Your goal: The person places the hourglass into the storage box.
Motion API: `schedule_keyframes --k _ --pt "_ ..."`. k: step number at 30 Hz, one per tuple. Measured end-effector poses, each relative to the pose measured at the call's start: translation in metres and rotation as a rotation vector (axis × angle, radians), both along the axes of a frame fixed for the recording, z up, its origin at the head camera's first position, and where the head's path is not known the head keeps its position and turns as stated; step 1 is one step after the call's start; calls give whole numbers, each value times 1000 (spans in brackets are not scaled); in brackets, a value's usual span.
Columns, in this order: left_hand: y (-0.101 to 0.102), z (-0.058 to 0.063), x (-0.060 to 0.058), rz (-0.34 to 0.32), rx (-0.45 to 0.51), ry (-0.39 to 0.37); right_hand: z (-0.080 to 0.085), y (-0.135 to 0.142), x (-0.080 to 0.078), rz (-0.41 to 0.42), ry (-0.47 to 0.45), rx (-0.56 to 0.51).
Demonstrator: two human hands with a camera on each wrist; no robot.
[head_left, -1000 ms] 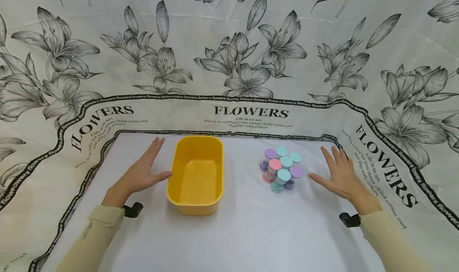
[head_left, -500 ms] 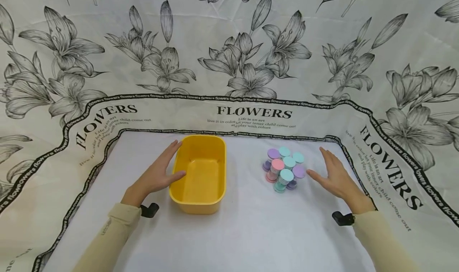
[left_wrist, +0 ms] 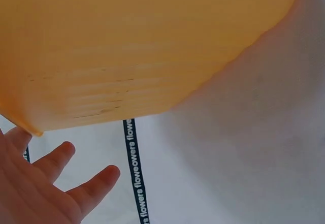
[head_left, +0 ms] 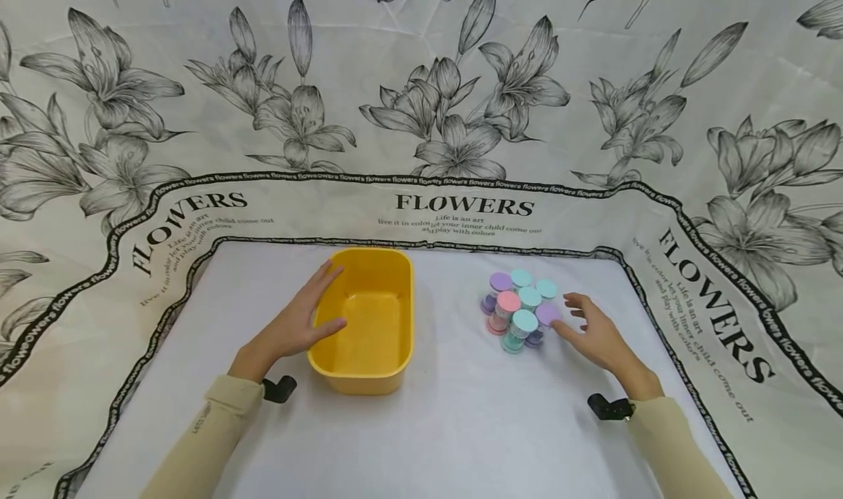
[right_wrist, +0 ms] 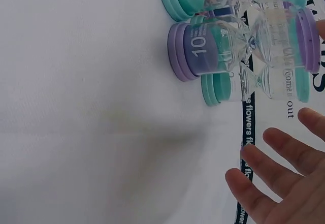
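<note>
Seven sand timers (head_left: 508, 305) stand close on the worktop (head_left: 474, 433), right of a yellow tub (head_left: 365, 385), floral cloth (head_left: 461, 140) behind. The right hand (head_left: 598, 339), fingers parted, is beside a purple timer (head_left: 548, 314), teal neighbours (head_left: 525, 323) crowding it; the left hand (head_left: 293, 325) lies spread at the tub's rim.

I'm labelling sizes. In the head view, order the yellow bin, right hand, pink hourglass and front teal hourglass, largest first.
1. Yellow bin
2. Right hand
3. Pink hourglass and front teal hourglass: look alike
</note>
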State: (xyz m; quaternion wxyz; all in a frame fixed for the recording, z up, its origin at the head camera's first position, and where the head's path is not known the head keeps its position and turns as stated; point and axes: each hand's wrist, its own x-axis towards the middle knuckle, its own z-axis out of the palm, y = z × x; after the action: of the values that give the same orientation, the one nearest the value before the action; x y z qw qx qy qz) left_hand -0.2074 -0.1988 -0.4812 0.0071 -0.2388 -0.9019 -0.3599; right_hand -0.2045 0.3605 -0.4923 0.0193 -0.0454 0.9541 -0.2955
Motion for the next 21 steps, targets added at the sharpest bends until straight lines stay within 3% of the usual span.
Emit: schedule_keyframes --k 11,21 --pt "0 -5 0 -25 78 -82 -4 -13 6 61 -30 -26" --pt "0 -6 -1 -9 76 -118 5 -15 1 89 -10 -12"
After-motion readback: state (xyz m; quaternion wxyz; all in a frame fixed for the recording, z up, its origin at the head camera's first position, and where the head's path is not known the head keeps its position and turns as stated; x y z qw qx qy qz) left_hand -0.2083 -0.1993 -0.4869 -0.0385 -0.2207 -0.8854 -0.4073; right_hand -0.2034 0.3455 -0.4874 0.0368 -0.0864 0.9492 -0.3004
